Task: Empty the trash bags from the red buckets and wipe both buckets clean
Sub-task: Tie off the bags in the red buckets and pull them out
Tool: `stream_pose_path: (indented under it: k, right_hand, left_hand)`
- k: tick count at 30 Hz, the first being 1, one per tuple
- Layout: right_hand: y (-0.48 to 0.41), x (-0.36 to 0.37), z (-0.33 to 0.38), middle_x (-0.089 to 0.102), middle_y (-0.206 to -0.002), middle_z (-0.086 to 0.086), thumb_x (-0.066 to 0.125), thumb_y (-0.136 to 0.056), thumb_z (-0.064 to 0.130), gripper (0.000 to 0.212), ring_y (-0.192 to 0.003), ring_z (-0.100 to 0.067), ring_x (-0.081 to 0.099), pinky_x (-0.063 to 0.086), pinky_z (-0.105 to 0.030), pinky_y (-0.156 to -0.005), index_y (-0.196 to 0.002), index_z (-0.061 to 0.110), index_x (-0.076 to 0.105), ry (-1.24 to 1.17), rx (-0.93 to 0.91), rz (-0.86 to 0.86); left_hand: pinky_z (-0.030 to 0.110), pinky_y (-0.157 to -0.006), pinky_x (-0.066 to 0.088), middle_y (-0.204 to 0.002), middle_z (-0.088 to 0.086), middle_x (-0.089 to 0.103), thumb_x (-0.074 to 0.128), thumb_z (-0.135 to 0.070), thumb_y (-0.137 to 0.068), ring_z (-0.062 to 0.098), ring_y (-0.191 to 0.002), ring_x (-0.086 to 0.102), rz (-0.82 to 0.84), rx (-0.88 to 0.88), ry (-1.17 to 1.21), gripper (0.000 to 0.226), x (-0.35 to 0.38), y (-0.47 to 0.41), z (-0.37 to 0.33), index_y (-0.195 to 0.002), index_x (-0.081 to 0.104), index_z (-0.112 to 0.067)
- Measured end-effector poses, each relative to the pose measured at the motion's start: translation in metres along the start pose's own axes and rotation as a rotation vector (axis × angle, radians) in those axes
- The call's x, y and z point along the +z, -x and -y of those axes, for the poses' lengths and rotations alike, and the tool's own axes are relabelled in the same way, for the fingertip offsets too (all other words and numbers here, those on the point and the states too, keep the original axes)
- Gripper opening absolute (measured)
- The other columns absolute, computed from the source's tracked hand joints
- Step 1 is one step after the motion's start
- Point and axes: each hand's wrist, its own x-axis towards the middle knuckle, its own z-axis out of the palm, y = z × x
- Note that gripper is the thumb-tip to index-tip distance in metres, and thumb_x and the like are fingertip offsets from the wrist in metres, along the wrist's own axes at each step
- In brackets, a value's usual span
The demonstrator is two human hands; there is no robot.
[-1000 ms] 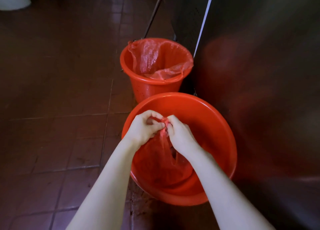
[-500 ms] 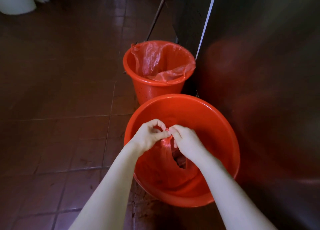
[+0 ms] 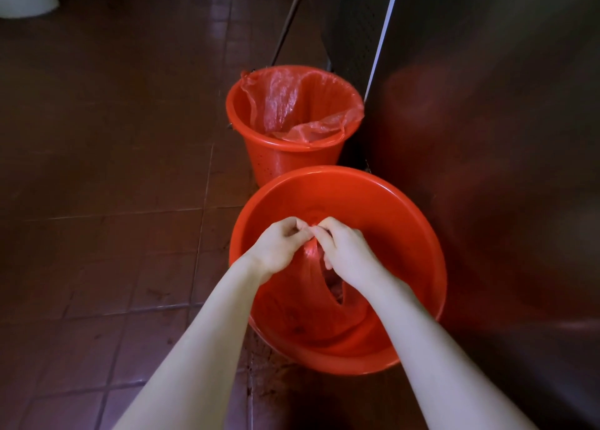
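Head cam view, so everything is seen from above. The near bucket [image 3: 337, 267] is sat at about 5 o'clock of the frame, and its red trash bag [image 3: 311, 296] is gathered up in the middle of it. The bag's neck is pinched by both hands: the left hand [image 3: 279, 249] and right hand [image 3: 345, 254] are curled tight with fingertips meeting at the bunched top, so nothing is left open there. Looks like a knot is being tied, though that's only a guess.

The bag is thin film, so it's probably light, floppy and a bit slippery, and easily torn if yanked. A split or open fold can already be made out at 5 o'clock of the hands, so the best hold is judged to be the twisted neck, with the bottom supported if it's heavy.

The far bucket [image 3: 293, 128] is at 12 o'clock of the near one, its liner [image 3: 292, 105] draped over the rim and untouched.

What's inside either bag can't be made out. The knot itself is hidden by the fingers, and the right side is just a dark shiny panel [image 3: 487, 137] full of red reflections.
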Motion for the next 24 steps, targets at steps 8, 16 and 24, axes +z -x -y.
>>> stream_pose_path:
  k: [8, 16, 24]
  right_hand:
    - [0.001, -0.002, -0.003, 0.061, -0.063, -0.006, 0.047, -0.095, 0.025, 0.012, -0.058, -0.026, 0.061, 0.055, -0.044, -0.062, -0.088, 0.029, 0.056, -0.067, -0.008, -0.174]
    - [-0.004, 0.004, -0.012, 0.062, -0.071, 0.004, 0.052, -0.095, 0.024, 0.012, -0.066, -0.016, 0.058, 0.041, -0.027, -0.061, -0.084, 0.026, 0.056, -0.098, 0.114, -0.258]
    - [-0.004, 0.003, -0.017, 0.065, -0.066, 0.004, 0.062, -0.085, 0.01, 0.009, -0.049, -0.013, 0.061, 0.052, -0.022, -0.05, -0.086, 0.018, 0.063, -0.192, 0.204, -0.23]
  left_hand:
    - [0.037, -0.093, 0.052, -0.103, 0.006, 0.074, 0.046, -0.036, -0.101, 0.022, -0.096, 0.07, 0.15, -0.165, 0.082, 0.032, 0.001, 0.003, -0.002, -0.111, 0.068, -0.014]
    - [0.015, -0.051, 0.041, -0.058, -0.008, 0.058, 0.069, -0.023, -0.08, 0.005, -0.053, 0.051, 0.193, -0.101, -0.023, 0.024, 0.012, 0.005, -0.009, -0.059, 0.059, -0.026]
    - [0.021, -0.057, 0.034, -0.064, -0.01, 0.05, 0.076, -0.018, -0.078, 0.007, -0.06, 0.042, -0.053, 0.225, -0.456, 0.035, 0.02, 0.002, -0.006, -0.063, 0.045, -0.024]
